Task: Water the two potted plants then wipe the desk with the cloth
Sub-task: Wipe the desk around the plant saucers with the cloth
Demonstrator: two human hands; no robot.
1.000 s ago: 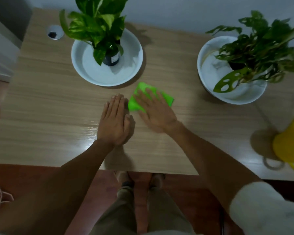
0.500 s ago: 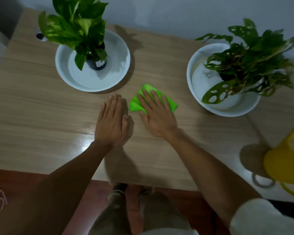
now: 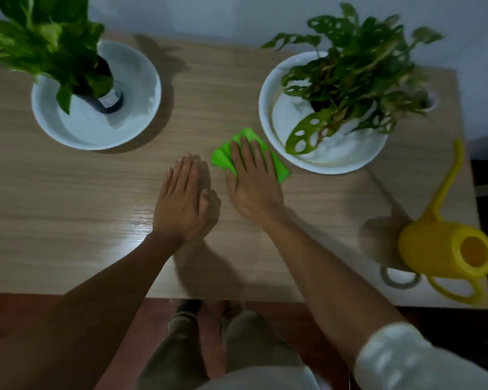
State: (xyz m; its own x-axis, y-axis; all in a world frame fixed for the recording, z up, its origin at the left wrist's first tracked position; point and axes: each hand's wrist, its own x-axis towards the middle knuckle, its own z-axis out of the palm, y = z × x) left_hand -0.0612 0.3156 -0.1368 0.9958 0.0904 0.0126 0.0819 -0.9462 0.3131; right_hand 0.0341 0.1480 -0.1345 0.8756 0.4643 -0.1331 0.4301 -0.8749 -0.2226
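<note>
A bright green cloth (image 3: 221, 157) lies on the wooden desk (image 3: 68, 192) between the two plants. My right hand (image 3: 251, 181) lies flat on top of it, fingers spread, pressing it to the wood. My left hand (image 3: 183, 198) rests palm down on the bare desk just left of the cloth, holding nothing. The left plant (image 3: 40, 38) stands in a dark pot inside a white bowl (image 3: 135, 119). The right plant (image 3: 358, 71), with holed leaves, sits in a second white bowl (image 3: 335, 161) touching distance from the cloth.
A yellow watering can (image 3: 445, 249) with a long thin spout stands at the desk's right front corner. A round cable hole (image 3: 400, 280) is beside it. The desk's front edge runs just above my legs and the red floor.
My right hand has slid the cloth rightward toward the right bowl. The view has shifted right, bringing the whole watering can into sight. My left hand has stayed flat on the desk.
</note>
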